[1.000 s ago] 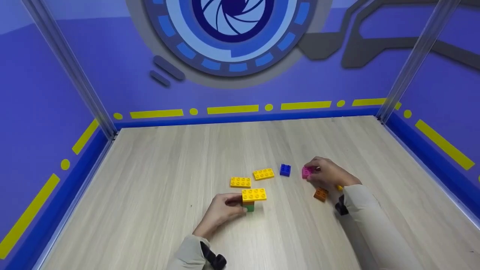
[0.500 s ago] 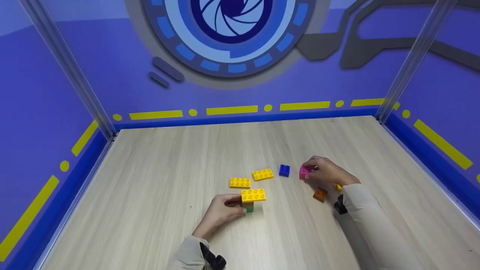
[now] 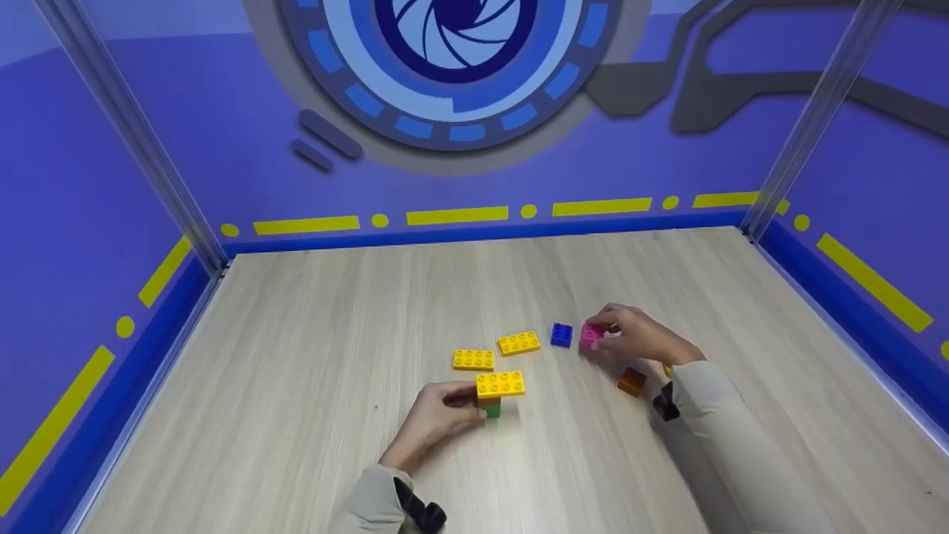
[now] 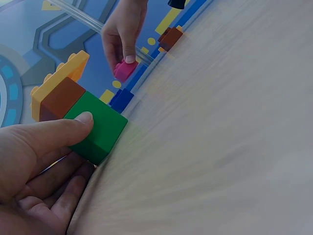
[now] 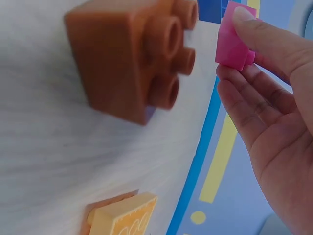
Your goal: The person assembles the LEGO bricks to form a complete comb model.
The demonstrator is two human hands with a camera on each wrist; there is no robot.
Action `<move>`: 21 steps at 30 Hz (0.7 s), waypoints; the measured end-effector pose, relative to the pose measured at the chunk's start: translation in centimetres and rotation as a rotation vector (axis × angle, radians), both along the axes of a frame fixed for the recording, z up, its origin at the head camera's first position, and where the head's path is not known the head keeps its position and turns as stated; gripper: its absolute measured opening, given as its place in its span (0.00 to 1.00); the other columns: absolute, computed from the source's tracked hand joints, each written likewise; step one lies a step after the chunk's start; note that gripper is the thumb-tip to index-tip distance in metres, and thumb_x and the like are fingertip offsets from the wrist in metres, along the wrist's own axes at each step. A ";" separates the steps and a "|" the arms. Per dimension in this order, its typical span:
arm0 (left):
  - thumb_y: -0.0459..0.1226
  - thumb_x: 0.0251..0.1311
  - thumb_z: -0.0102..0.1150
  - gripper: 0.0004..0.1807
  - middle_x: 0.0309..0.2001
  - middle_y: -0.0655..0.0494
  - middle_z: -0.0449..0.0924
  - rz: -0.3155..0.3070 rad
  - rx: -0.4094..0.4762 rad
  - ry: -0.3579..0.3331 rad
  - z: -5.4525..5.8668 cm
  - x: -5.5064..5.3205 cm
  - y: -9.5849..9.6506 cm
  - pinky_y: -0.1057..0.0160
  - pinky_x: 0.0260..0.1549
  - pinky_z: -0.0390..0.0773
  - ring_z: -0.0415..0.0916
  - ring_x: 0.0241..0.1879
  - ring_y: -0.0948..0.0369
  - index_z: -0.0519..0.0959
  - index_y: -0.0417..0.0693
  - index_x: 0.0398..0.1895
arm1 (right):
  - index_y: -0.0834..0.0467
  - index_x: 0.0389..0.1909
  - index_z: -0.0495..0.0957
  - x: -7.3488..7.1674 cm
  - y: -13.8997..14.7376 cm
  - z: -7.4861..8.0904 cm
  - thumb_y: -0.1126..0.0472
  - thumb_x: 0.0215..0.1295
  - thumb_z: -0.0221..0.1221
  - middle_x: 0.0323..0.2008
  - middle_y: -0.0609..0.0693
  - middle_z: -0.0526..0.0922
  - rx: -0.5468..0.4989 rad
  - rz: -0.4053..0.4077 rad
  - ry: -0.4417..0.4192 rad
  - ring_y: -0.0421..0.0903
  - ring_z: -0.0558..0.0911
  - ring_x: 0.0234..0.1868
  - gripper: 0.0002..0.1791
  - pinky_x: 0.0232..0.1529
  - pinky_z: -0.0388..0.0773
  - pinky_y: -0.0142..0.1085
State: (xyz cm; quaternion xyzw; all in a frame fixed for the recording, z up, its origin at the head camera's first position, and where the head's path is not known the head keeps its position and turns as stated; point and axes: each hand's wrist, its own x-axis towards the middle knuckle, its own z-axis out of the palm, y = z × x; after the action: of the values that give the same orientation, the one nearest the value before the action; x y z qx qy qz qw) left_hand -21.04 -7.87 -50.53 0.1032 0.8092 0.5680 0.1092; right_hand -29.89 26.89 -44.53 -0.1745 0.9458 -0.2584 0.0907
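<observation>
My left hand [image 3: 434, 417] grips a small stack of toy building bricks. In the left wrist view, its thumb presses on the green brick [image 4: 103, 122] at the bottom, a brown brick [image 4: 62, 99] sits on that, and a yellow eight-stud brick [image 3: 500, 384] caps the stack, jutting out to the right. Between thumb and fingers my right hand [image 3: 639, 334] pinches a pink brick [image 5: 233, 43], which shows raised off the table in the left wrist view. Just left of the pink brick lies a blue brick [image 3: 561, 335].
Two flat yellow bricks, a left one [image 3: 473, 360] and a right one [image 3: 519, 343], lie behind the stack. A loose brown brick [image 3: 632, 382] lies below my right hand, with another yellow piece [image 5: 126, 216] near that wrist. Printed blue walls [image 3: 400, 185] enclose the wooden table [image 3: 334, 311].
My right hand has moved left with the pink brick, closer to the blue brick. My left hand and the stack have stayed in place.
</observation>
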 end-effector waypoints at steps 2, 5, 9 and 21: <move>0.35 0.47 0.71 0.24 0.51 0.54 0.83 -0.002 0.000 -0.003 0.0 -0.1 0.0 0.54 0.57 0.76 0.78 0.54 0.56 0.81 0.50 0.53 | 0.59 0.56 0.78 0.0 -0.1 0.0 0.57 0.61 0.65 0.50 0.54 0.79 -0.006 0.019 0.013 0.49 0.78 0.47 0.23 0.51 0.81 0.44; 0.35 0.47 0.71 0.24 0.51 0.53 0.83 -0.002 -0.008 0.010 0.0 -0.1 0.0 0.55 0.55 0.77 0.78 0.53 0.55 0.81 0.49 0.52 | 0.61 0.55 0.79 0.1 -0.2 0.1 0.59 0.59 0.65 0.47 0.55 0.80 -0.021 0.064 0.042 0.51 0.79 0.47 0.22 0.52 0.80 0.47; 0.34 0.47 0.72 0.24 0.51 0.52 0.83 0.006 -0.028 0.023 -0.1 0.0 0.1 0.55 0.54 0.78 0.79 0.53 0.54 0.82 0.48 0.52 | 0.61 0.54 0.79 0.2 -0.5 0.2 0.60 0.58 0.66 0.46 0.55 0.81 -0.033 0.094 0.064 0.52 0.80 0.48 0.22 0.52 0.80 0.49; 0.35 0.47 0.71 0.24 0.51 0.53 0.84 0.006 -0.025 0.017 0.0 0.1 0.0 0.53 0.56 0.76 0.78 0.54 0.55 0.81 0.49 0.53 | 0.60 0.54 0.79 0.2 -2.2 1.1 0.58 0.58 0.67 0.46 0.53 0.81 -0.012 0.131 0.083 0.51 0.79 0.48 0.23 0.52 0.80 0.48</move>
State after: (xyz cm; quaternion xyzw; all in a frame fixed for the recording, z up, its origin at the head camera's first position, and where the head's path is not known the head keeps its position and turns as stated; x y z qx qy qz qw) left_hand -20.96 -7.84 -50.54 0.1042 0.8175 0.5572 0.1020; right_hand -29.65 24.69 -43.45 -0.2469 0.9337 -0.2504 0.0672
